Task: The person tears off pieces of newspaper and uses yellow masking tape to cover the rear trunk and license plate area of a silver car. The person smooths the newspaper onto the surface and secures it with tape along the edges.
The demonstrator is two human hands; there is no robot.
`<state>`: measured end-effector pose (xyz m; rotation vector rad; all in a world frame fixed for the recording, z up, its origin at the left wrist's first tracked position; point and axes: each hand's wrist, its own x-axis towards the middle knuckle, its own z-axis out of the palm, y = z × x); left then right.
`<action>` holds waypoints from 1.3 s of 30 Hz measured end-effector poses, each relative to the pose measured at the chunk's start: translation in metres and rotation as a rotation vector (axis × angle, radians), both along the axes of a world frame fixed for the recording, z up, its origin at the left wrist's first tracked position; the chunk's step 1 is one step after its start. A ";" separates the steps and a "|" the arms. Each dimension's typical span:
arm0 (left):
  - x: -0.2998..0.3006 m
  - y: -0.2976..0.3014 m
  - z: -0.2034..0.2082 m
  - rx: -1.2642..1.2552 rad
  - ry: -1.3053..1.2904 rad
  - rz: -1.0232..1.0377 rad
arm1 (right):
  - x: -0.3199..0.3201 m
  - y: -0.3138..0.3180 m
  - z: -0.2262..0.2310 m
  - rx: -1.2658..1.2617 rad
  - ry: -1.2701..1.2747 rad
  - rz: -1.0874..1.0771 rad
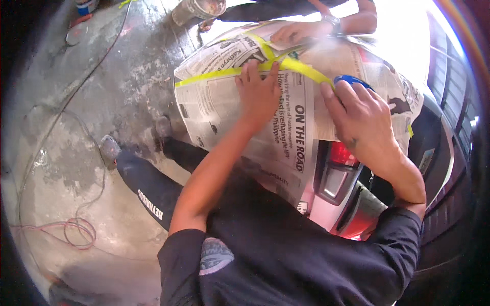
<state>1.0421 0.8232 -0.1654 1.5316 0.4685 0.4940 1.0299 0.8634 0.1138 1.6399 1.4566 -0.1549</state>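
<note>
Sheets of newspaper cover part of a car's body, with yellow masking tape running across them. My left hand lies on the paper with its fingers stretched out, their tips at the tape strip. In my right hand is a tape roll; its blue edge shows past my fingers, which hide most of it. A length of yellow tape stretches between the roll and the spot near my left fingertips. Below the paper's edge, the red tail light is visible.
Across the car, another person's hand rests on the newspaper. A bucket stands on the concrete floor near that person. A hose and a coiled reddish cord lie on the floor at left. Dark slats line the right side.
</note>
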 end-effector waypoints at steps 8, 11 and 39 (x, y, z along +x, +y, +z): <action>0.015 -0.019 0.047 0.181 -0.131 0.033 | -0.032 -0.064 0.041 0.520 0.161 -0.264; 0.009 -0.002 0.084 -0.033 -0.190 -0.052 | -0.040 -0.089 0.046 0.787 0.189 -0.371; -0.068 -0.021 0.073 -0.230 -0.385 -0.585 | -0.162 -0.231 -0.120 1.241 -0.115 -0.963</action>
